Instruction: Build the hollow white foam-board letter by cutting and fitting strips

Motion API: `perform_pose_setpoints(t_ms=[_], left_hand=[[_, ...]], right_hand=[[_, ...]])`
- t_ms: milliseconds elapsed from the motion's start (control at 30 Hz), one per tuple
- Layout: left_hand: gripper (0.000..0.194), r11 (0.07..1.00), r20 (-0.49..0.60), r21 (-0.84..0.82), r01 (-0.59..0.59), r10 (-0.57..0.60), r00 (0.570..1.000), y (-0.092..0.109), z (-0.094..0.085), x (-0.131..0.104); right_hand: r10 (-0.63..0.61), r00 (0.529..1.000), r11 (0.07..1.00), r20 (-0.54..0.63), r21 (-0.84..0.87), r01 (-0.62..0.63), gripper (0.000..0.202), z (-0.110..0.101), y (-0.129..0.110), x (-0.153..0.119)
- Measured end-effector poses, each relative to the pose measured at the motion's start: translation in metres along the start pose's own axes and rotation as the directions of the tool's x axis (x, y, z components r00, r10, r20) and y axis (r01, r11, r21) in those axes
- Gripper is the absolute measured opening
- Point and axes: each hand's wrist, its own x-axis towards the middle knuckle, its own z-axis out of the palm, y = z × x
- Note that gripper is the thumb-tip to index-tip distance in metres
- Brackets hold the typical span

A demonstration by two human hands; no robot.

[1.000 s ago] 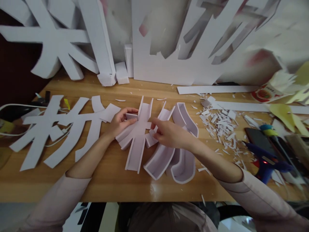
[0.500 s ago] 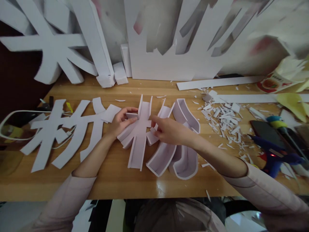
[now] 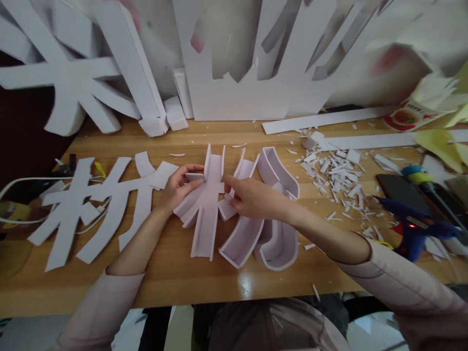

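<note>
Pale wood planking makes up the table, beneath a whitish wall smudged with red. To your right sit two long white strips, one printed paper tub, one dark phone, one blue glue gun and a heap of scraps too many to count. One flat cut-out lies left. Between your hands sits one walled white character; your left hand pinches its low left wall, while your right hand is at its middle, its grip hidden.
</note>
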Motion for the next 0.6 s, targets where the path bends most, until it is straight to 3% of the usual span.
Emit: perform_pose_setpoints(t_ms=[600], left_hand=[[0.043, 0.999, 0.012, 0.054, -0.005, 0.005, 1.000, -0.0053, -0.0048, 0.0007]], right_hand=[[0.002, 1.000, 0.999, 0.013, -0.043, -0.001, 0.031, -0.0026, -0.0004, 0.0010]])
